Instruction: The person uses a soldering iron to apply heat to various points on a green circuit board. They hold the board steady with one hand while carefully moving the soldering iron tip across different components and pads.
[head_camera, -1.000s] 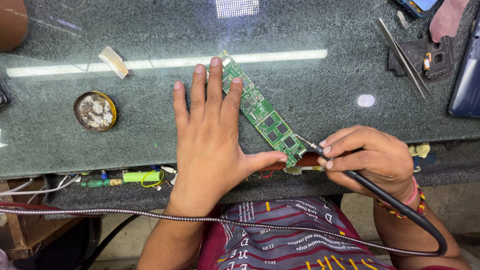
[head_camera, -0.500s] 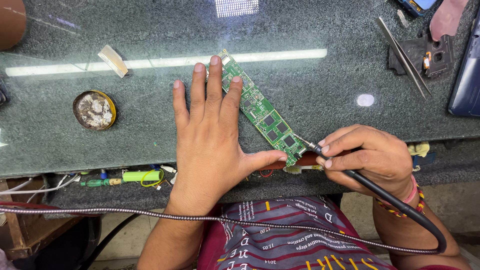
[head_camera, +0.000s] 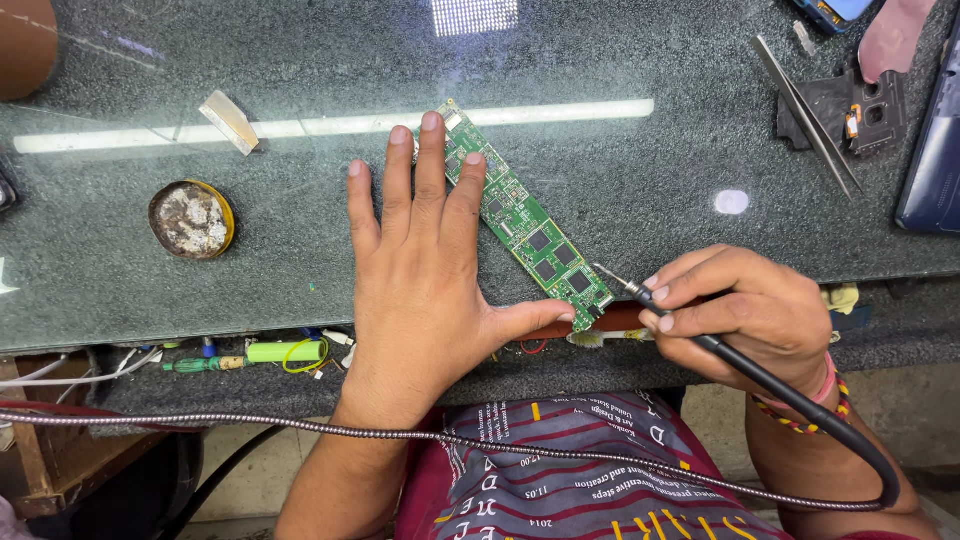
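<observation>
Two hands: left hand (head_camera: 425, 270) flat, pinning narrow green circuit board (head_camera: 525, 220) on glossy surface (head_camera: 650, 160); right hand (head_camera: 745, 315) pinching black soldering iron (head_camera: 640, 293).

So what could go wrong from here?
The iron tip sits right by the left hand thumb on the board; a slip might burn it. The board end overhangs the table edge and might tip. The right hand trails the cable, which could snag.
</observation>
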